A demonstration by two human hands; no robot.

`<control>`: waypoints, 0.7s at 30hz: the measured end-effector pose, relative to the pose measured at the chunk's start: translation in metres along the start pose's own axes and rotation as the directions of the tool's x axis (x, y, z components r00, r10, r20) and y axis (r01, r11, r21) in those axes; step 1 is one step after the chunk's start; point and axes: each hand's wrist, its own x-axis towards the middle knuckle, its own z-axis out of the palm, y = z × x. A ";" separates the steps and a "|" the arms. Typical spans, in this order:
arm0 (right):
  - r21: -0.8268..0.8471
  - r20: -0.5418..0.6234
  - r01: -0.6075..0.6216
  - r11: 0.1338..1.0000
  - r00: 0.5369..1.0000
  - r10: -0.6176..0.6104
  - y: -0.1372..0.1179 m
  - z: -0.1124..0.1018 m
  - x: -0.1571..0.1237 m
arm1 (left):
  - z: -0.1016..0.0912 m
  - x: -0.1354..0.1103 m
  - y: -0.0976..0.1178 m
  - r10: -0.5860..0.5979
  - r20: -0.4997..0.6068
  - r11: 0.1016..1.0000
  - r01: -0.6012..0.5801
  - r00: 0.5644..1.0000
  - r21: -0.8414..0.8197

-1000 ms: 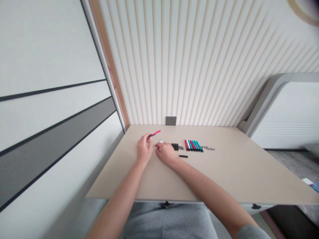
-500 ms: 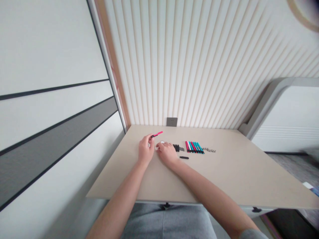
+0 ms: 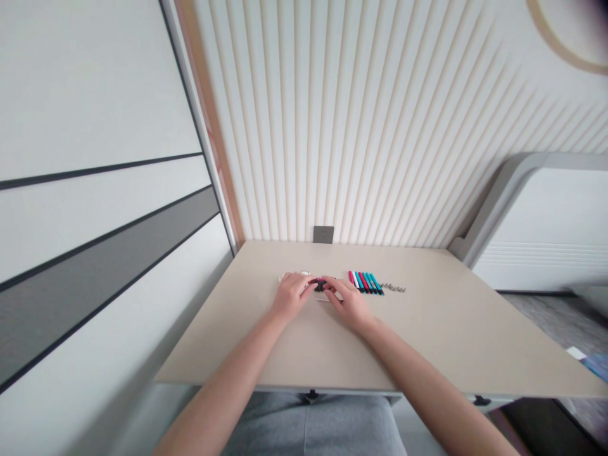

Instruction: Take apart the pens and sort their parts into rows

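My left hand (image 3: pixel 289 296) and my right hand (image 3: pixel 350 304) meet fingertip to fingertip over the beige table (image 3: pixel 427 342). Both are closed in a pinch on a small pink and black pen (image 3: pixel 321 285), mostly hidden by the fingers. Just right of my hands lies a tight row of pens (image 3: pixel 365 282) in pink, white, red and teal. Beyond them runs a line of small grey parts (image 3: pixel 394 288). Some small white pieces (image 3: pixel 295 275) lie just past my left hand, and a thin pale stick (image 3: pixel 323 299) lies between my hands.
The table stands in a corner, with a ribbed wall behind it and a panelled wall on the left. A grey wall socket (image 3: pixel 323 234) sits just above the table's far edge. A white and grey cabinet (image 3: pixel 541 221) stands to the right. My grey-clad lap shows below the near edge.
My left hand has brought the pink pen down and to the right. My right hand has shifted right to meet it, and both now pinch it. The black pieces beside the pens are now hidden.
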 end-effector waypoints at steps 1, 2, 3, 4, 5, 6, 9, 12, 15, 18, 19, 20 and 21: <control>-0.002 -0.003 -0.001 1.000 1.000 0.001 -0.001 0.000 -0.001 | 0.001 0.000 0.002 0.029 0.020 1.000 -0.029 0.999 -0.001; -0.015 -0.006 -0.006 1.000 1.000 0.006 -0.003 0.000 -0.001 | 0.001 0.000 0.004 0.053 0.039 0.999 -0.053 0.998 -0.001; -0.036 -0.007 -0.014 0.999 1.000 0.014 -0.004 0.000 -0.001 | 0.001 0.000 0.006 0.072 0.056 0.997 -0.072 0.996 0.000; -0.062 -0.004 -0.023 0.998 1.000 0.023 -0.005 -0.001 0.000 | 0.001 0.000 0.007 0.086 0.072 0.996 -0.086 0.994 0.003; -0.088 0.004 -0.031 0.996 0.999 0.032 -0.005 -0.003 0.001 | 0.001 0.000 0.009 0.098 0.088 0.995 -0.098 0.991 0.006; -0.113 0.015 -0.035 0.993 0.999 0.037 -0.005 -0.004 0.001 | 0.001 0.001 0.010 0.110 0.104 0.994 -0.112 0.988 0.008; -0.174 0.047 -0.021 0.985 0.998 0.030 -0.002 -0.011 0.001 | 0.001 0.001 0.013 0.159 0.142 0.987 -0.161 0.977 0.004; -0.166 -0.021 -0.091 0.982 0.996 0.088 0.006 -0.019 0.000 | 0.001 0.001 0.014 0.204 0.163 0.979 -0.206 0.965 -0.003; -0.022 -0.255 -0.333 0.943 0.914 0.316 0.020 -0.030 0.000 | 0.002 0.001 0.012 0.194 0.194 0.980 -0.199 0.962 0.004; 0.096 -0.383 -0.466 0.879 0.798 0.465 0.036 -0.041 0.000 | 0.004 0.000 0.008 0.163 0.256 0.985 -0.173 0.953 0.016; 0.092 -0.380 -0.483 0.871 0.792 0.479 0.040 -0.044 0.000 | 0.004 -0.001 0.007 0.151 0.273 0.986 -0.163 0.950 0.021; 0.074 -0.366 -0.492 0.867 0.796 0.483 0.044 -0.046 0.000 | 0.004 -0.001 0.006 0.141 0.286 0.988 -0.155 0.948 0.026; 0.048 -0.345 -0.498 0.866 0.805 0.483 0.047 -0.047 0.000 | 0.005 -0.001 0.006 0.134 0.293 0.988 -0.149 0.947 0.029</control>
